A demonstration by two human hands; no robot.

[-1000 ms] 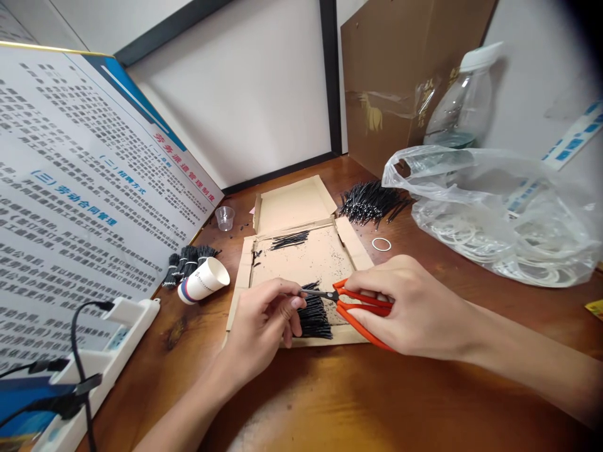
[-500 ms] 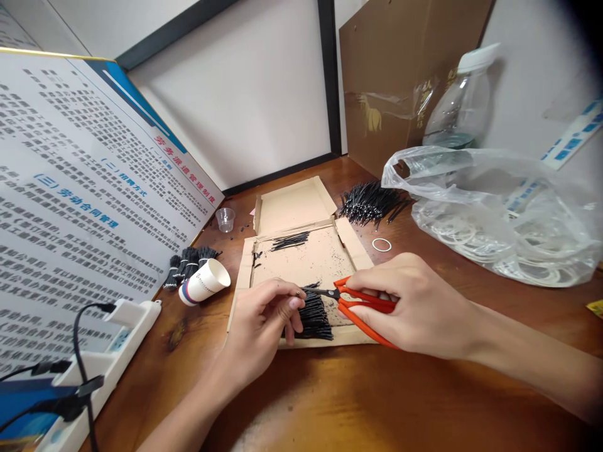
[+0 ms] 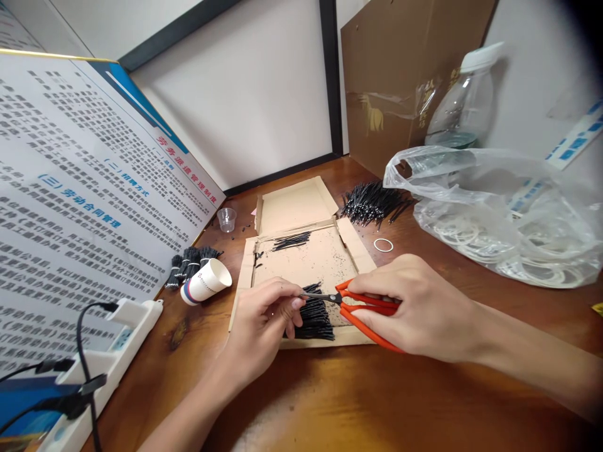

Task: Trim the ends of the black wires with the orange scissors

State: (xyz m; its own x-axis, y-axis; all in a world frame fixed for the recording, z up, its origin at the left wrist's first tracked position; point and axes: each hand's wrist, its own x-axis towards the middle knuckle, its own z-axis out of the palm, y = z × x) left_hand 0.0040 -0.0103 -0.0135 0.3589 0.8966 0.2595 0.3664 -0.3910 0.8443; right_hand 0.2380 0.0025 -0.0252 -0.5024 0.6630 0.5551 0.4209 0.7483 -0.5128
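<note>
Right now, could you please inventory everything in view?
Scissors: one, orange-handled, centre
Cardboard box: one, tan, centre
Strands: three piles, black, on and beside box
Bundles: three, black, left
Paper cup: one, white, left
Plastic cup: one, clear, left
Ring: one, white, right
Bag: one, clear, right
Loops: many, whitish, in bag
Bottle: one, clear, behind bag
Panel: one, brown, back right
Power strip: one, white, left
Plugs: three, black, power strip
Poster: one, white, left
Table: one, brown, beneath
Left hand: one, at scissors' tips
Right hand: one, holding scissors
</note>
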